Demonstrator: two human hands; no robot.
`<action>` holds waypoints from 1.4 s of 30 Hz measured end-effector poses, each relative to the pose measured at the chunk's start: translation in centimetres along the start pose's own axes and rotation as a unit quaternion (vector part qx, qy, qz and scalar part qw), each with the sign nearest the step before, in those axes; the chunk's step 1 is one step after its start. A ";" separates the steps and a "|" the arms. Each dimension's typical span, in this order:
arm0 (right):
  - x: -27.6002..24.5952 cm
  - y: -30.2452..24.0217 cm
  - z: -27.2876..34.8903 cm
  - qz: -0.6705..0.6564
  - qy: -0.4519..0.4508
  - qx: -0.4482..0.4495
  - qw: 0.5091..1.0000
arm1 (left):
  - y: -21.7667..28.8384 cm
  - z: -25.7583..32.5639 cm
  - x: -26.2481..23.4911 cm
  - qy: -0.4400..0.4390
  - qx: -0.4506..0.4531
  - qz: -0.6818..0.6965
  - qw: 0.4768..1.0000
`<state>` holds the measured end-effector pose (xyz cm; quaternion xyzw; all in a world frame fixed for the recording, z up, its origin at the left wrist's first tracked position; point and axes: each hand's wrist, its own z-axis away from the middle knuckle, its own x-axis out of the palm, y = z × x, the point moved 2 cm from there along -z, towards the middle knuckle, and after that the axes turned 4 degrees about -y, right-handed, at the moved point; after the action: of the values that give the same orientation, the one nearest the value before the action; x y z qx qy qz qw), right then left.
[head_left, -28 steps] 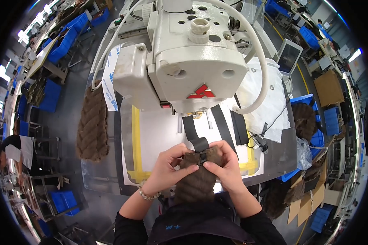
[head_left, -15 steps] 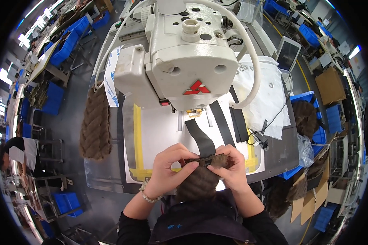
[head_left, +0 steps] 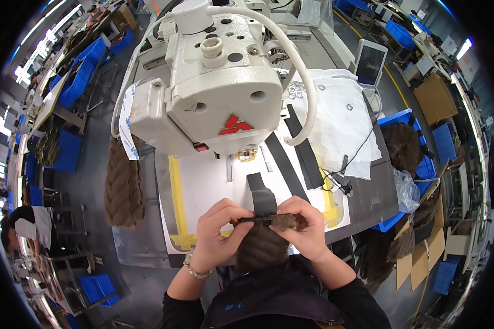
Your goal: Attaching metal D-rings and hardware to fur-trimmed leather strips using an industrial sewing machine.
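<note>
Between my hands is a brown fur piece (head_left: pixel 262 247), hanging toward my lap with its top edge held level. My left hand (head_left: pixel 218 233) pinches the left end of that edge between thumb and fingers. The right end, folded over with fur showing, is gripped by my right hand (head_left: pixel 306 229). A short black strap (head_left: pixel 263 200) meets the edge between the two hands and extends away over the white work surface (head_left: pixel 206 200). Whether it is attached there I cannot tell. The head of a white sewing machine (head_left: pixel 225 93) stands beyond the strap's far end.
Long black straps (head_left: pixel 286 164) lie right of the needle area. A white cloth (head_left: pixel 346 131) with metal rings and a cable is farther right. A brown fur piece (head_left: pixel 123 186) hangs at the left table edge. Blue bins (head_left: pixel 392 219) and an open carton (head_left: pixel 422 260) stand right.
The view has shifted, so the machine sits farther left in the picture. The strap's far part looks straighter and more upright. Both hands keep their pinch on the fur piece's edge.
</note>
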<state>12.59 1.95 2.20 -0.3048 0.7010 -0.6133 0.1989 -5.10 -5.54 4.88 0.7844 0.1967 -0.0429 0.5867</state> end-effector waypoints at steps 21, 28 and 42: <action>0.7 -0.2 0.2 -0.303 -0.010 0.142 0.942 | -0.3 0.6 1.0 -0.088 -0.170 0.195 0.962; 0.7 0.0 0.1 -0.308 -0.010 0.151 0.939 | -0.1 0.4 0.8 -0.094 -0.164 0.182 0.965; -0.1 -0.3 0.5 -0.253 -0.012 0.116 0.960 | -0.2 0.2 1.3 -0.105 -0.152 0.194 0.963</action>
<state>13.05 1.58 2.37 -0.4544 0.5224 -0.7172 0.0794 -3.97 -5.36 4.22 0.6998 -0.0176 0.0198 0.7138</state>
